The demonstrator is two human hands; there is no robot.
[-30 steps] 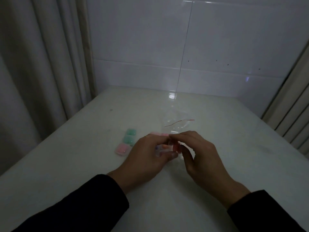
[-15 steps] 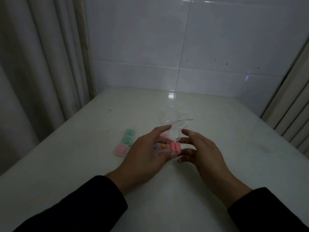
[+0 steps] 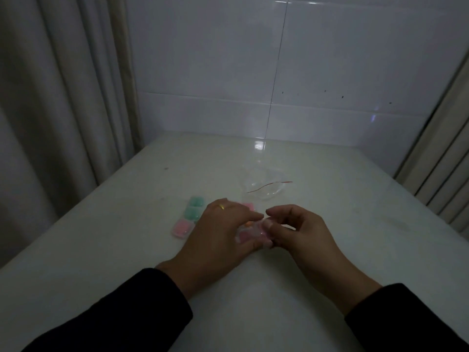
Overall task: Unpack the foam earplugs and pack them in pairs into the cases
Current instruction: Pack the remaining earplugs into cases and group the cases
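Both hands hold one clear case (image 3: 250, 233) with pink earplugs just above the desk (image 3: 330, 189): left hand (image 3: 218, 235) grips its left side, right hand (image 3: 299, 235) pinches its right edge. Three filled cases (image 3: 189, 217) lie left; bag (image 3: 264, 190) behind.

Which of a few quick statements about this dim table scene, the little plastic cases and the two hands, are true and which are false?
1. Both hands hold a small clear plastic case with pink inside. True.
2. The crumpled clear plastic bag with a red strip lies nearer the person than the hands. False: it lies beyond them, towards the tiled wall.
3. Two green cases and a pink case sit in a line beside the left hand. True.
4. The right hand lies flat on the white table. False: its fingers curl and pinch the clear case.
5. The left hand wears a gold ring. True.
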